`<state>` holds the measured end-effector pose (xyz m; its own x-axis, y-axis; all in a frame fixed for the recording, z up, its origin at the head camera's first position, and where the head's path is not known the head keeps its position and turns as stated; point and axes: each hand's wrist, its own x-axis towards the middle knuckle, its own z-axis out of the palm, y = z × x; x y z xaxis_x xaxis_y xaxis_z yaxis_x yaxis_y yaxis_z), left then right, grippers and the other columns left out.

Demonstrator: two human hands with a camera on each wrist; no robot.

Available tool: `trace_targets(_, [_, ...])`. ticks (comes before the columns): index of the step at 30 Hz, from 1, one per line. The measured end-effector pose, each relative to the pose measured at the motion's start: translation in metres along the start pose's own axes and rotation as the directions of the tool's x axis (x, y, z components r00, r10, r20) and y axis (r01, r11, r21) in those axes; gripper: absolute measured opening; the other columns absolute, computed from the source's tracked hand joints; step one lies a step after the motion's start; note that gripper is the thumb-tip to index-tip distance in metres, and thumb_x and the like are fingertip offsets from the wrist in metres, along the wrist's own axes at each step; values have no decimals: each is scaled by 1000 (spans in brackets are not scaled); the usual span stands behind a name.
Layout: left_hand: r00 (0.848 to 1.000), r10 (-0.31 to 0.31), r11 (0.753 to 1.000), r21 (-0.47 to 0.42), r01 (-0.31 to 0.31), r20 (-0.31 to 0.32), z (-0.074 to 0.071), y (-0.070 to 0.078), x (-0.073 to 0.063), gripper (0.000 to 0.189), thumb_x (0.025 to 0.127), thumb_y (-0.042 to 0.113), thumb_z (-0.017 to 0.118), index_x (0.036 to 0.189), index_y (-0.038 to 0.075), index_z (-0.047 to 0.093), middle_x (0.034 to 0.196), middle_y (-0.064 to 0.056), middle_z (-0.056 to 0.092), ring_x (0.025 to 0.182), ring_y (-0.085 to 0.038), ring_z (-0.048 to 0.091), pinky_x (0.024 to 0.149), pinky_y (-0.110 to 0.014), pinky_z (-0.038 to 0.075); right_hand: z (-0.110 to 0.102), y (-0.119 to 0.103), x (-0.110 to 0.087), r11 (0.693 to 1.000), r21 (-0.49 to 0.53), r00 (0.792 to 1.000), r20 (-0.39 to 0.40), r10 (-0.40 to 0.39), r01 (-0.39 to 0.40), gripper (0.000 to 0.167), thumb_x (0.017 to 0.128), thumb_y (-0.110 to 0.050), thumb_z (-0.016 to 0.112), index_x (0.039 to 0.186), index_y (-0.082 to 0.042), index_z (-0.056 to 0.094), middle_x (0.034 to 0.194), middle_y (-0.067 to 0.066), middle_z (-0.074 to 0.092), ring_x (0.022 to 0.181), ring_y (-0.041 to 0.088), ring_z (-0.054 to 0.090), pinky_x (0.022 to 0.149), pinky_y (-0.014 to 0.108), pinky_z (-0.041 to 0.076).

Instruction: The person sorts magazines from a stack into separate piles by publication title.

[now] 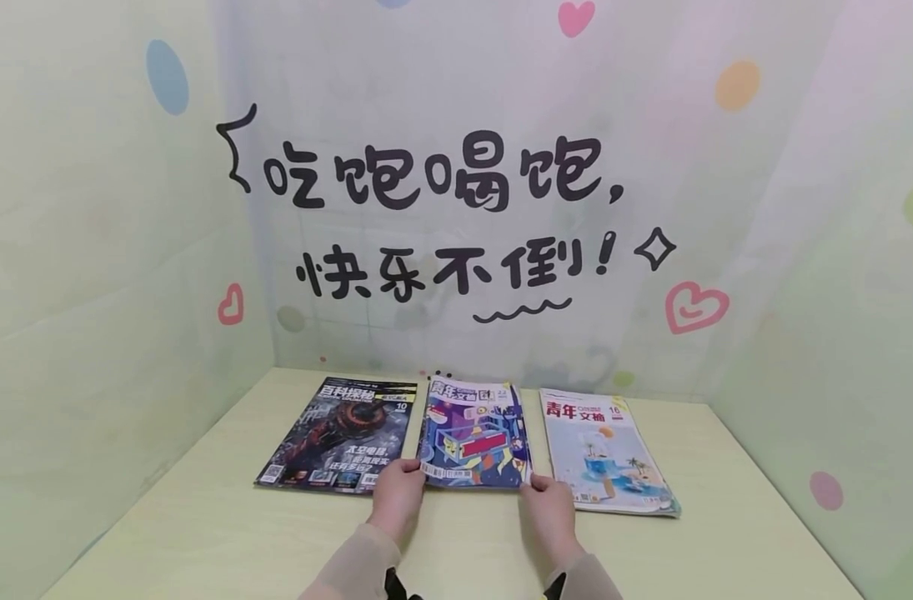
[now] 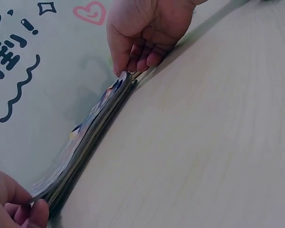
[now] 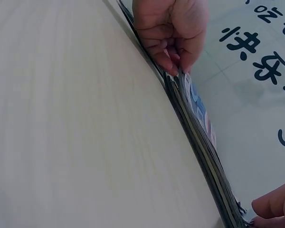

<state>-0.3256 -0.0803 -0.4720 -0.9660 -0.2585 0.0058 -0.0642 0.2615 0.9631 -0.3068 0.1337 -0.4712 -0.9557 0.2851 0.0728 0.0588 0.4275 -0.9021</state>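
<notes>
Fingers [image 1: 409,467] are closed in a pinch at two near corners, and on the pale desk [image 1: 201,508] the purple-covered 青年文摘 magazine [image 1: 474,437] so gripped is placed between the dark 百科探秘 magazine [image 1: 343,433] and the white-covered 青年文摘 magazine [image 1: 606,454]. Taking a two-handed grip is judged the step in hand; even, level force from both sides would be called for next. Sleeved forearms [image 1: 354,560] are angled inward, the left hand [image 1: 396,502] and right hand [image 1: 552,512] being set opposite, palms facing in; whether every page is caught cannot be told.
</notes>
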Motion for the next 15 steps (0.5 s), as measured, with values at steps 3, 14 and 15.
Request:
trace_targets(3, [1000,-8,997,-78,8,10,-1,0,-5,32,88,0,51,116,-14,56,101,-22,60,77,-22,61,69,-33,54,-3,0,-4,1000,1,1000,-3,7,-7,32,86,-9,59,109,12,65,110,26,65,112,44,55,98,54,42])
trace_targets(14, [997,-48,967,-248,64,68,-4,-7,-16,31,87,-10,44,116,-21,47,103,-29,55,68,-16,61,66,-28,58,-10,1,-14,993,90,997,3,72,-72,28,91,-9,55,107,11,67,81,11,66,71,18,60,64,31,52])
trace_targets(15, [996,-55,964,-255,72,73,-4,-8,-17,32,86,-10,44,116,-21,47,103,-29,55,68,-16,61,66,-27,58,-9,1,-14,987,130,996,12,93,-93,29,91,-8,54,109,12,65,80,10,65,68,15,58,60,28,52])
